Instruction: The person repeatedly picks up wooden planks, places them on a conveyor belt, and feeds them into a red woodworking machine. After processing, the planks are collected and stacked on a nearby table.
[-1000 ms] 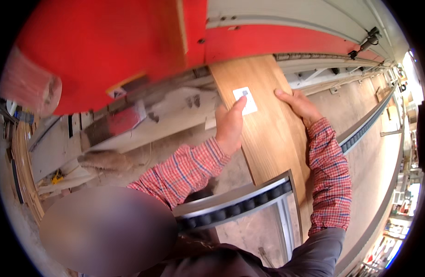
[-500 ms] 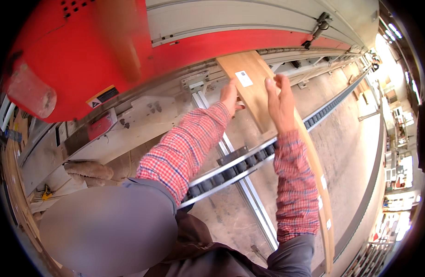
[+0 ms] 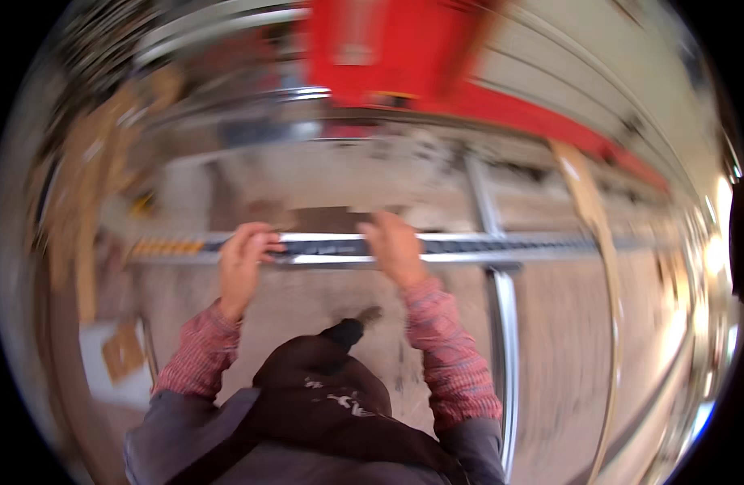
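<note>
My left hand (image 3: 244, 260) hovers over the left part of a narrow roller conveyor (image 3: 461, 246), fingers loosely bent and apart, holding nothing. Farther right, my right hand (image 3: 395, 247) is above the same conveyor with its fingers stretched forward and nothing in them. Motion blur hides whether either hand touches the rail. A long light wooden board (image 3: 584, 194) lies across the conveyor at the right, well apart from both hands. Its far end is by the red machine (image 3: 437, 61).
A metal rail (image 3: 506, 347) runs toward me from the conveyor on the right. Wooden boards (image 3: 87, 202) stand blurred at the left. Near them, a white panel (image 3: 97, 360) with a brown piece (image 3: 124, 353) on it lies low. A dark shoe (image 3: 344, 333) shows below the conveyor.
Both hands have come away from the wooden board and now sit over the conveyor. The view has swung left, so the board appears farther right.
</note>
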Demonstrator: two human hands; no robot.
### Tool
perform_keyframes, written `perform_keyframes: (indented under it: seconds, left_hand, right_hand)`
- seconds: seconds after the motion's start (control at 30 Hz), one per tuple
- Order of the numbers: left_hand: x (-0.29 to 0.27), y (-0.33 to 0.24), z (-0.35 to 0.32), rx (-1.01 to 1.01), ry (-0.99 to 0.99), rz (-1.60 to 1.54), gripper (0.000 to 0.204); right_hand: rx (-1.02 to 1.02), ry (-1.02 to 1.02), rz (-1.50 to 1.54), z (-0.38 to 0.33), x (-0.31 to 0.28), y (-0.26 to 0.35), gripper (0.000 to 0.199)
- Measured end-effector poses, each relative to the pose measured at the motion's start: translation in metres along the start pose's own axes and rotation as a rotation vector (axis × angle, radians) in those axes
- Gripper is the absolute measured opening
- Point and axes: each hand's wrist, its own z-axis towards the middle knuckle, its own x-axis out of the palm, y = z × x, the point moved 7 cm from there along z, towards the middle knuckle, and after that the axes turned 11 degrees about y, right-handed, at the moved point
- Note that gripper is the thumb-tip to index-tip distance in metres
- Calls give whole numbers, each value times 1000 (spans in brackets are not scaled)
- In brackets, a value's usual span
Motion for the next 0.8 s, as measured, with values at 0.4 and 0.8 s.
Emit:
perform_keyframes:
  seconds: [0.4,0.8]
  left_hand:
    - [-224,-220,-242,625,-396,978,38]
    - [-412,-341,-382,719,-511,2105,40]
  right_hand:
    - [144,70,-348,-14,30,-18,40]
    - [193,-82,-476,21,91,62,42]
